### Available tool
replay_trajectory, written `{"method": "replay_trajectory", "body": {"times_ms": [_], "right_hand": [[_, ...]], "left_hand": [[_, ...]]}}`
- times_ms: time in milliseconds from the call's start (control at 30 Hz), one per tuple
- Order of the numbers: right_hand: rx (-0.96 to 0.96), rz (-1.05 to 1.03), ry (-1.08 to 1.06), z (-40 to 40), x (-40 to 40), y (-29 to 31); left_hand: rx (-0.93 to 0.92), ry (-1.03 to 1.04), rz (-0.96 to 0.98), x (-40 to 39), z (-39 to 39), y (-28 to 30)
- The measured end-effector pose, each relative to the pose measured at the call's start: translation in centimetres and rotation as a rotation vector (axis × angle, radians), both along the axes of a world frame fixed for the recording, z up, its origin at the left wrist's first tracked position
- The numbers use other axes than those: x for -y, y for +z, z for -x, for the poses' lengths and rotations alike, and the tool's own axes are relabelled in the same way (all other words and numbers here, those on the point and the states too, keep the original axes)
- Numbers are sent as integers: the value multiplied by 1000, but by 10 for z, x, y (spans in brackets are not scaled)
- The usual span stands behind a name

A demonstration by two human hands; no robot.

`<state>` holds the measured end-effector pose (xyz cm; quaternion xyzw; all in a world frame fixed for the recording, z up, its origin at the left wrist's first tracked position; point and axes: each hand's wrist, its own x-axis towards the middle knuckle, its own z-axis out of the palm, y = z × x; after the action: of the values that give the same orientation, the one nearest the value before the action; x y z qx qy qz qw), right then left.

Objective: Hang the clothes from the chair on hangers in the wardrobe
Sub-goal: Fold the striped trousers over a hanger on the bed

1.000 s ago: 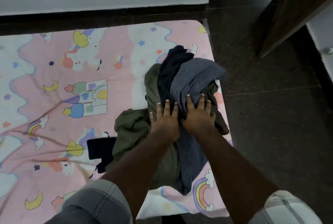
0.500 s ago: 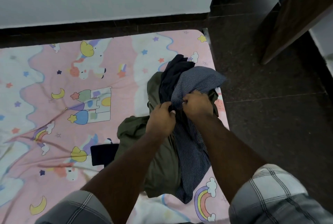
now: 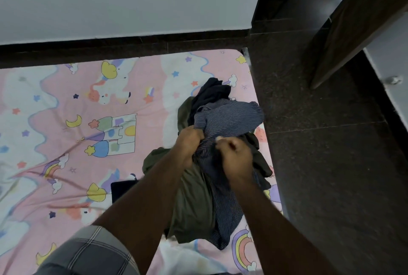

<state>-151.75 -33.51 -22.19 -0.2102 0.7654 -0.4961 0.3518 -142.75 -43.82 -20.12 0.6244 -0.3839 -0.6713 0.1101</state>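
Both hands point(image 3: 212, 148) grip striped shirt point(image 3: 231, 117).

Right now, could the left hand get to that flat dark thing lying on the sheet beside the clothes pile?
Probably yes. The flat dark thing lies bare on the bedsheet just under the left forearm, nothing on top, but the left hand grips the striped shirt and would have to let go.
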Motion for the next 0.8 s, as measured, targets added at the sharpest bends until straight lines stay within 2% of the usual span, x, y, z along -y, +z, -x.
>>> {"method": "replay_trajectory", "body": {"times_ms": [67, 100, 167, 233, 267, 333, 400, 467, 567, 633, 700, 800], "right_hand": [[235, -68, -270, 20, 9, -3], [360, -98, -324, 29, 12, -6], [580, -113, -310, 37, 15, -15], [698, -113, -267, 34, 15, -20], [689, -121, -260, 31, 16, -21], [549, -112, -293, 21, 17, -16], [475, -9, -335, 12, 20, -4], [448, 148, -335, -1, 22, 14], [330, 330, -271, -28, 28, 45], [268, 422, -201, -49, 32, 65], [237, 496, -111, -71, 32, 83], [133, 495, 74, -100, 26, 104]], "left_hand": [[-20, 79, -90, -6, -5, 8], [-22, 85, -121, -10, -8, 13], [-20, 18, -145, -18, -17, 18], [-10, -99, -186, -23, -30, 19], [3, -150, -206, -26, -36, 20], [93, -270, -176, -27, -49, 19], [237, -360, -20, -28, -60, 17], [256, -282, 126, -27, -70, 12], [164, -84, 271, -23, -77, 20], [66, -69, 370, -20, -76, 43], [-147, -61, 332, -17, -74, 67], [-417, -18, 226, -14, -87, 102]]}}
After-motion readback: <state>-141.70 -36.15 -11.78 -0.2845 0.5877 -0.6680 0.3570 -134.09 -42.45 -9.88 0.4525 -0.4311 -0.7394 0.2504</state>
